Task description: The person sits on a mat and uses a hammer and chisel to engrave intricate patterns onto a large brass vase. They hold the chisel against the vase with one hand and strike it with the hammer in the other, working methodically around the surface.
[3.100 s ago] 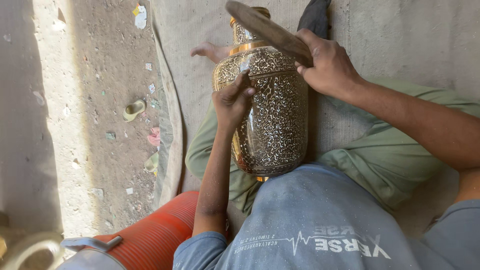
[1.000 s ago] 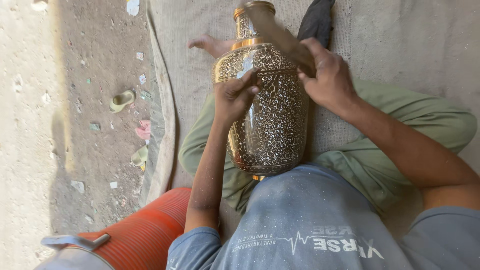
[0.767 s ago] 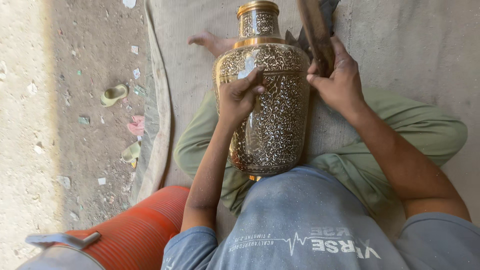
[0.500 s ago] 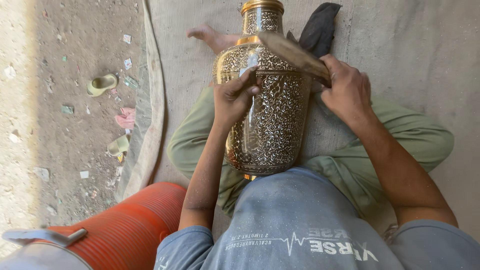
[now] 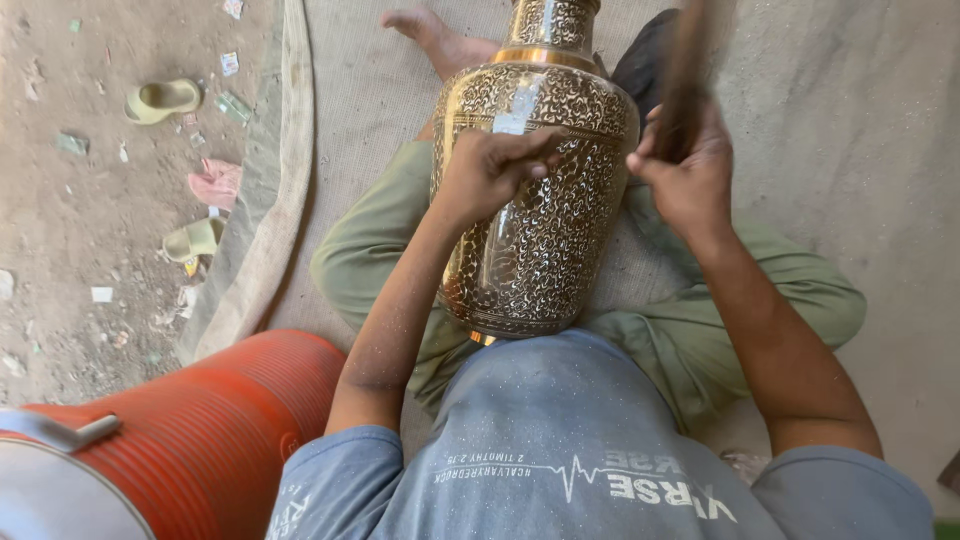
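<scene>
A tall brass vase (image 5: 535, 200) with fine engraved patterns lies tilted in my lap, neck pointing away from me. My left hand (image 5: 490, 165) rests on its shoulder, fingers pinched on a small thin tool pressed to the metal. My right hand (image 5: 690, 170) is to the right of the vase and grips a dark wooden stick (image 5: 685, 80) raised upright and blurred. I sit cross-legged in green trousers on a grey mat (image 5: 850, 150), with a bare foot (image 5: 430, 35) beyond the vase.
A ribbed orange drum with a metal lid (image 5: 180, 440) stands at my left. Dirt ground (image 5: 90, 200) left of the mat holds a yellow-green sandal (image 5: 160, 98), another sandal (image 5: 192, 240) and scraps of litter. A dark cloth (image 5: 640, 55) lies behind the vase.
The wooden stick went from lying across the vase's shoulder to raised upright in my right hand. The left hand stayed on the vase. The view shifted slightly.
</scene>
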### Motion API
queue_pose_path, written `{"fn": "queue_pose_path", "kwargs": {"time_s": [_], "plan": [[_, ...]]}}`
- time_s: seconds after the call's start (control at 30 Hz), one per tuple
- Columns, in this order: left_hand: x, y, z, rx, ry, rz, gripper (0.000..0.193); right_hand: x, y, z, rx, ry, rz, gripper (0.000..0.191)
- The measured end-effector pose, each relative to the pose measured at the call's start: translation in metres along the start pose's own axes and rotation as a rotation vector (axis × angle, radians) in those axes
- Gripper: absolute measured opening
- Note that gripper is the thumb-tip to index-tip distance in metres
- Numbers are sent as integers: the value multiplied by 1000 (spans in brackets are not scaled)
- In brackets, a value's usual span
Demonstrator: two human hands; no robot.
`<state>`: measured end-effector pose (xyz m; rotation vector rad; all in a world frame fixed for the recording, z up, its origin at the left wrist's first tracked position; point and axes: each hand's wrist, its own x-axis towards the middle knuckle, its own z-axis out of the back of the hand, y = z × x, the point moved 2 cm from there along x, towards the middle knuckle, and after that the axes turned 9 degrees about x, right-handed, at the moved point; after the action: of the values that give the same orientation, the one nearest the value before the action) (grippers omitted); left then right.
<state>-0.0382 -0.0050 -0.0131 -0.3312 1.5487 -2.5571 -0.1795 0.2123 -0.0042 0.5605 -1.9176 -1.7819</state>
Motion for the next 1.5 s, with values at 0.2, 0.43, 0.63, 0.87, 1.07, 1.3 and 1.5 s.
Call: {"fn": "queue_pose_path", "kwargs": {"time_s": [0.2,0.43,0.63,0.87,1.07,1.3,1.5], "plan": [[-14,4,-14,-128,-259,130,35,5,12,8,-935,171,-68,40],[-22,7,-29,14,-502,11,45,45,27,5,-561,237,14,44],[-24,3,-27,13,-510,74,41,58,46,-10,-1015,429,58,48],[-27,1,-21,-11,-527,88,41,58,64,-26,-1015,403,123,43],[-30,3,-19,-18,-548,89,33,55,71,-36,-982,407,163,48],[-30,9,-19,-25,-545,124,37,56,70,-35,-787,352,196,41],[-30,12,-20,-74,-546,121,38,52,71,-36,-720,347,179,35]]}}
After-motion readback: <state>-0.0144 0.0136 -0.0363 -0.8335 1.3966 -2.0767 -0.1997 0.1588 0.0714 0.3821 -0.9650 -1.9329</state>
